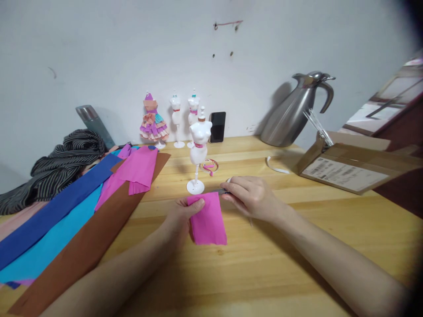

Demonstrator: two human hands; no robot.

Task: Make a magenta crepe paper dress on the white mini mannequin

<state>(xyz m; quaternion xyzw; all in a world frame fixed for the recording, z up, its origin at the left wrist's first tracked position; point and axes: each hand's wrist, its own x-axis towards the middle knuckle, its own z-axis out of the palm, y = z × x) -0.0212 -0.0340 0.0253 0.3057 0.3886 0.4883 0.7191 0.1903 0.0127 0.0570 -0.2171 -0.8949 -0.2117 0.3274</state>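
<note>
My left hand (pixel 181 216) pinches the top left corner of a small pink paper piece (pixel 208 220), which hangs over the wooden table (pixel 297 246). My right hand (pixel 251 196) is closed round a thin dark tool (pixel 218 191), probably scissors, whose tip reaches the paper's top right edge. Just behind the paper stands a white miniature mannequin (pixel 199 145) on a round base, with a pink band at its waist.
Sheets of pink (pixel 139 169), blue (pixel 56 207), cyan and brown (pixel 82 251) paper lie at left beside a striped cloth (pixel 62 165). By the wall are a dressed mannequin (pixel 152 121), two bare ones (pixel 176 116), a phone (pixel 217 127), a steel jug (pixel 294 112) and a cardboard box (pixel 350 165).
</note>
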